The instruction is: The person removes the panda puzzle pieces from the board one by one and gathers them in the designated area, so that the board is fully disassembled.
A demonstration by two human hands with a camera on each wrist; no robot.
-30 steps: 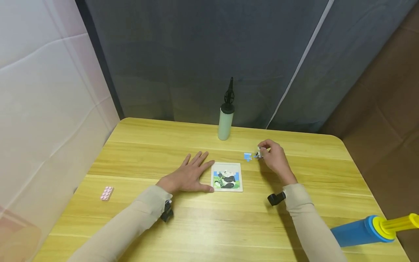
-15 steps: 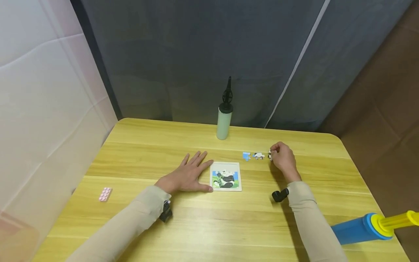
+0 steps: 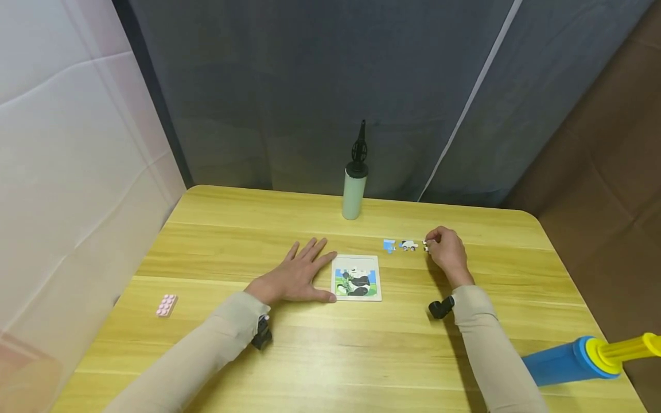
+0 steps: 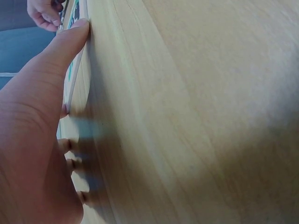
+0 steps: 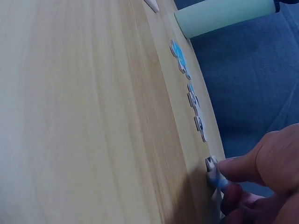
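Pinching a small black-and-white puzzle piece (image 3: 426, 245) on the table's far right, the right hand (image 3: 447, 251) curls; the left hand (image 3: 295, 276) lies spread beside the panda puzzle board (image 3: 357, 277).

You can count three loose puzzle pieces in a row: a blue piece (image 3: 389, 245), a white piece (image 3: 408, 245) and a third piece (image 3: 426, 246) at your right hand (image 3: 447, 250). There is one panda puzzle board (image 3: 356, 278). There are two pumps: one green pump (image 3: 354, 186) and one blue and yellow pump (image 3: 588, 355). There is one pink block (image 3: 166, 305). You have two hands, counting your left hand (image 3: 295, 276). They are all on one tabletop (image 3: 330, 355).
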